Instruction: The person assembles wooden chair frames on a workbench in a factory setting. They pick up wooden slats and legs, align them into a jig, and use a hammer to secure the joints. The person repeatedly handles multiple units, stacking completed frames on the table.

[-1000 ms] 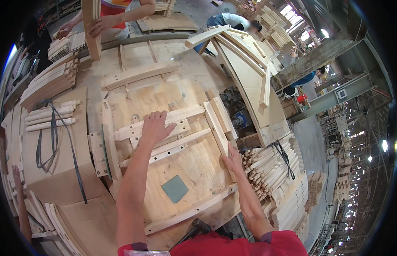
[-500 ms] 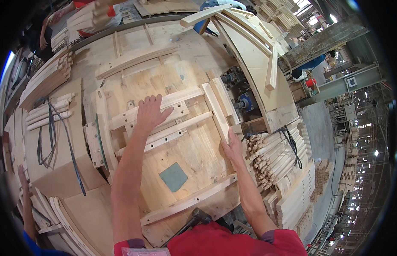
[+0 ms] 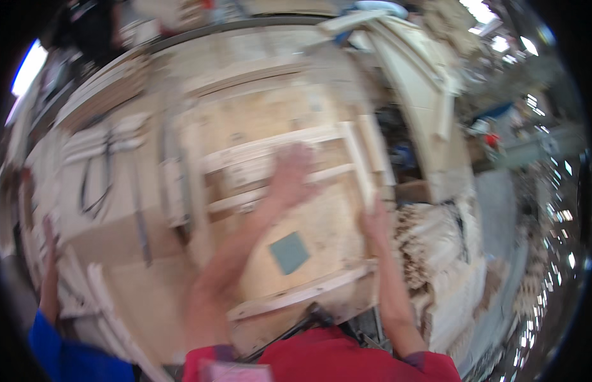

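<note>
Room at the near edge?

Some. A dark mallet (image 3: 317, 313) lies by the red shirt (image 3: 315, 360); past the near rail (image 3: 302, 294), bare board surrounds a green square (image 3: 289, 253).

And the hands?

The right hand (image 3: 375, 224) is at the right rail of the wooden frame (image 3: 358, 153), mid-tabletop (image 3: 331, 219); I cannot tell whether it grips. The left hand (image 3: 292, 170) is over the slats, fingers apart; blur hides any contact.

Any change from half a second ago?

The left hand has shifted right along the frame, and more blue sleeve (image 3: 76, 353) shows at near left.

Beyond that?

Pale plywood surface, cardboard (image 3: 153, 280) left, bundled sticks (image 3: 432, 245) right, stacked planks (image 3: 105, 90) far left.
</note>
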The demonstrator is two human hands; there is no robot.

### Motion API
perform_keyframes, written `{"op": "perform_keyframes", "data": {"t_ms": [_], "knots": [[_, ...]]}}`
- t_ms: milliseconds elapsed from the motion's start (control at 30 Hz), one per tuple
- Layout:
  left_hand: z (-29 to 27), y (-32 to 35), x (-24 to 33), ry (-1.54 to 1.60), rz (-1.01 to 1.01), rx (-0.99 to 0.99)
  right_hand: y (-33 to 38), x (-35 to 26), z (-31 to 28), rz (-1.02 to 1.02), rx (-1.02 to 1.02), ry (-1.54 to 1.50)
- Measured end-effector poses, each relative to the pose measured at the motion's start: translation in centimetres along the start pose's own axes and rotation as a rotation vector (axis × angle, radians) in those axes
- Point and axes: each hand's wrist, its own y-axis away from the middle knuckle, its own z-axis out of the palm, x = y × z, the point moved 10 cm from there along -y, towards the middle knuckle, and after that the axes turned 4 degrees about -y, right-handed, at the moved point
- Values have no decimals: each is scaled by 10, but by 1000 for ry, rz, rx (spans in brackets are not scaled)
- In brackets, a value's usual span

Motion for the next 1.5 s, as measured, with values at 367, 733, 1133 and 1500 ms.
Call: {"op": "perform_keyframes", "data": {"t_ms": [367, 733, 1133, 1500], "knots": [[-7, 50, 12, -366, 85, 55, 2, -14, -3, -180, -14, 41], [-27, 90, -23, -296, -216, 127, 2, -7, -7, -169, 13, 31], [-29, 89, -17, -361, -158, 211, 6, -7, -16, -74, 78, -34], [-32, 88, -16, -390, -152, 211, 23, 0, -15, 81, 101, 50]]}}
